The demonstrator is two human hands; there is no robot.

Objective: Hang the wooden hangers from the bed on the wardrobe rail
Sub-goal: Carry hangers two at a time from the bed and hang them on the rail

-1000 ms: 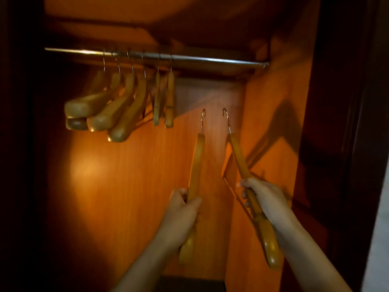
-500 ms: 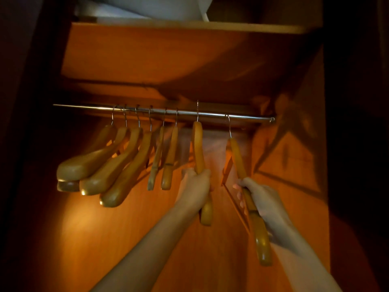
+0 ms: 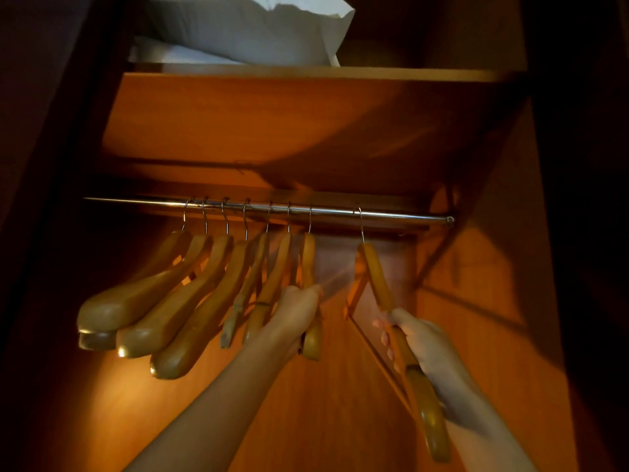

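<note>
A metal wardrobe rail (image 3: 401, 216) runs across the wooden wardrobe. Several wooden hangers (image 3: 177, 301) hang in a bunch on its left half. My left hand (image 3: 296, 315) is shut on a wooden hanger (image 3: 309, 257) whose hook sits on the rail at the right end of the bunch. My right hand (image 3: 422, 345) is shut on another wooden hanger (image 3: 377, 277), tilted, with its hook over the rail further right and apart from the others.
A shelf (image 3: 306, 74) above the rail carries white pillows (image 3: 252, 28). The wardrobe's right side wall (image 3: 503, 267) stands close to the rail's end. Dark door edges frame both sides.
Both hangers rose from below the rail and their hooks now sit on it. My left hand has slid its hanger left toward the bunch. The camera has tilted upward.
</note>
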